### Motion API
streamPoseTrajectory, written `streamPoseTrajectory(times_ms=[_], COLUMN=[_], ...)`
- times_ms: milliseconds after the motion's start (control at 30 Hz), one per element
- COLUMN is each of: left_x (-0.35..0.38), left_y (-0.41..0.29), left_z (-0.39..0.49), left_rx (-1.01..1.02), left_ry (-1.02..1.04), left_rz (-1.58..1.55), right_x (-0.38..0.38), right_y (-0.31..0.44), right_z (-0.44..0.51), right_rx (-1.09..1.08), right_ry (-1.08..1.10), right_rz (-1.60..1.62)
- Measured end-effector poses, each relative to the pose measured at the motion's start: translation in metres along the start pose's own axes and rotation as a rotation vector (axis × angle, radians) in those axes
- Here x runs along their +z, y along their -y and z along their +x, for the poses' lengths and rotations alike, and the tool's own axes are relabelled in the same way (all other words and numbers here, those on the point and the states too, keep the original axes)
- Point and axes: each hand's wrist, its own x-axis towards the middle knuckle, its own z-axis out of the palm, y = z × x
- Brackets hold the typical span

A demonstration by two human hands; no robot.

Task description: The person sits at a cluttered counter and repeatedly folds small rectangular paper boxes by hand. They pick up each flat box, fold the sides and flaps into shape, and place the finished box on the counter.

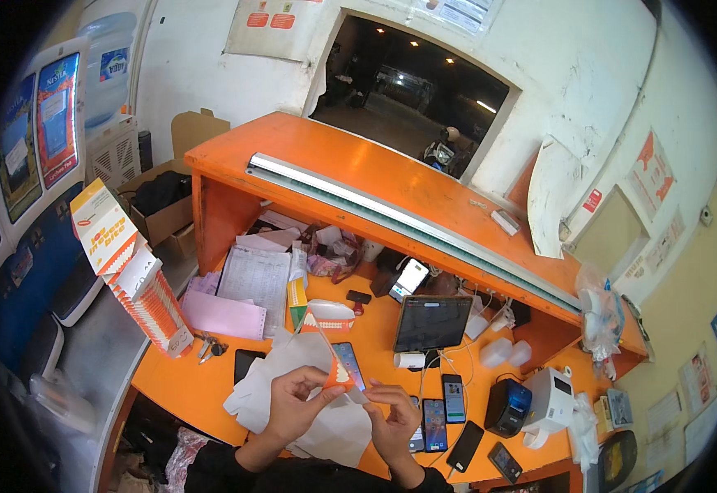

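Over the orange desk [173,391], my left hand [300,397] pinches the edge of an orange-and-white printed cardboard box piece [338,372]. My right hand [392,416] grips a white flap at the piece's near right corner. The piece is tilted up, its printed edge toward the far side. Beneath both hands lie several flat white cardboard box blanks [333,434]. Just beyond the held piece sits an open paper food box [332,315] with similar print. A phone with a lit screen [349,360] is partly covered by the held piece.
A tall stack of nested boxes [152,302] leans at the desk's left edge. Papers [253,277] and keys [210,349] lie nearby. To the right are a tablet [433,323], several phones [435,425], cables and small printers [546,400]. An orange shelf [333,160] overhangs the back.
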Motion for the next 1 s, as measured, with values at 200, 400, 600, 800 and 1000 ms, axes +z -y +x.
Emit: streamPoseTrajectory(times_ms=[200, 400, 600, 800, 1000], left_x=[0.011, 0.016, 0.019, 0.03, 0.035], left_y=[-0.007, 0.005, 0.034, 0.044, 0.038], left_z=[-0.008, -0.012, -0.015, -0.011, -0.008], left_rx=[0.046, 0.453, 0.854, 0.756, 0.618], left_ry=[-0.14, -0.234, -0.253, -0.29, -0.343], left_rz=[-0.01, 0.493, 0.979, 0.821, 0.722], right_x=[0.005, 0.003, -0.016, -0.03, -0.031], right_y=[-0.001, -0.002, -0.003, -0.004, -0.008], right_z=[-0.001, 0.0, 0.004, 0.008, 0.014], right_rx=[-0.005, 0.082, 0.227, 0.237, 0.249], right_ry=[-0.006, -0.054, 0.001, 0.079, 0.088], right_rz=[-0.033, 0.126, 0.378, 0.199, 0.121])
